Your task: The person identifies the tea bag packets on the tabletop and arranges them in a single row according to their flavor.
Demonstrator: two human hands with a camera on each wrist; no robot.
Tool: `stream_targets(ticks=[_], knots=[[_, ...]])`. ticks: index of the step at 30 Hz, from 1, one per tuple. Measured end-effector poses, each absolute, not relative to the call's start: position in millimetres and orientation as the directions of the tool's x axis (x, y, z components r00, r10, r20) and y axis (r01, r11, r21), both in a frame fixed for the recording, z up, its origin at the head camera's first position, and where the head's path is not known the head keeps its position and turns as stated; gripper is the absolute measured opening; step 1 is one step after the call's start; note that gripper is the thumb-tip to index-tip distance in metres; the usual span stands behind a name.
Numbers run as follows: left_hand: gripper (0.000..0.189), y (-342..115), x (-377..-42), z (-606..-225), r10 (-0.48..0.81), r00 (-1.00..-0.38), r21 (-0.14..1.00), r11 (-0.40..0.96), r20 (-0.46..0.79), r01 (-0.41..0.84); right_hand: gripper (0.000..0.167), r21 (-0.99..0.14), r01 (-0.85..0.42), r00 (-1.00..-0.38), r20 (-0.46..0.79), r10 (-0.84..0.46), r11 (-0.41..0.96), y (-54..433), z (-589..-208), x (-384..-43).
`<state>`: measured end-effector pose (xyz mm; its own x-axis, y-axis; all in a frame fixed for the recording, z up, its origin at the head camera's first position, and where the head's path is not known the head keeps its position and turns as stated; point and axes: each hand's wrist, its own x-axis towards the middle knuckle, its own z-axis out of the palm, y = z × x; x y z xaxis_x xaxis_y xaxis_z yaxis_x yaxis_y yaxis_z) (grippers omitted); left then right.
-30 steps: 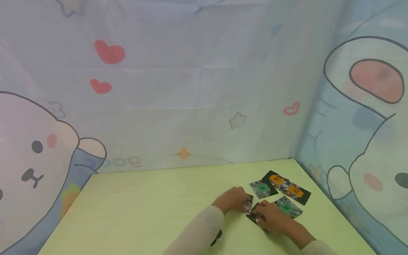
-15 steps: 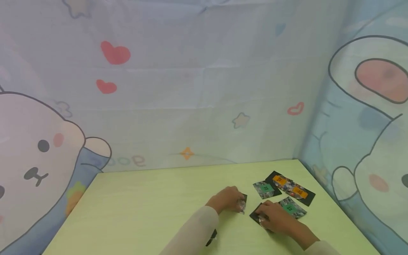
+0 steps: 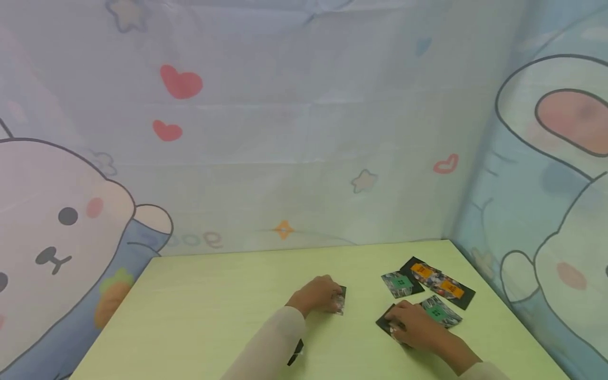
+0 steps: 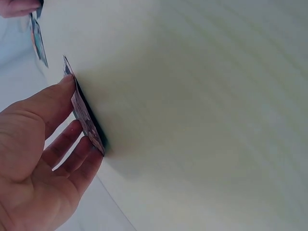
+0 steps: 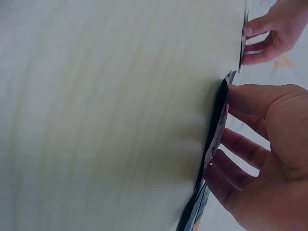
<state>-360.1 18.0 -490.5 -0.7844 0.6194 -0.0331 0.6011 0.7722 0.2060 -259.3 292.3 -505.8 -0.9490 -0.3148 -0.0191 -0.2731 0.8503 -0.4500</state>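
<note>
- One printed card is pinched by thumb and fingers of my left grip, well left of the rest; I can't tell whether it touches the bench.
- My right grip pinches a dark-backed card likewise, close to the bench top.
- Just beside that right grip I see a green-labelled card.
- Farther back lie another green card and two orange-labelled cards.
- A dark piece shows beside the left sleeve, partly hidden.
</note>
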Motion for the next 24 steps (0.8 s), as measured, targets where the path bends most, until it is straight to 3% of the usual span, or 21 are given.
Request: stream_targets(ticks=[5, 17, 24], knots=[[0.041, -7.7, -358.0, -486.2, 0.58, -0.813, 0.267, 0.792, -0.052, 0.548, 0.025, -0.45, -0.279, -0.948, -0.01, -0.318, 0.848, 292.2, -505.8, -257.8], [0.039, -66.7, -363.7, -485.8, 0.525, -0.85, 0.296, 0.821, -0.052, 0.489, 0.026, -0.439, -0.313, -0.94, 0.018, -0.34, 0.842, 293.0, -504.6, -257.8], [0.039, -104.5, -364.5, -488.2, 0.476, -0.878, 0.338, 0.836, -0.053, 0.433, 0.026, -0.455, -0.273, -0.95, -0.009, -0.311, 0.848, 290.3, -505.2, -258.0]])
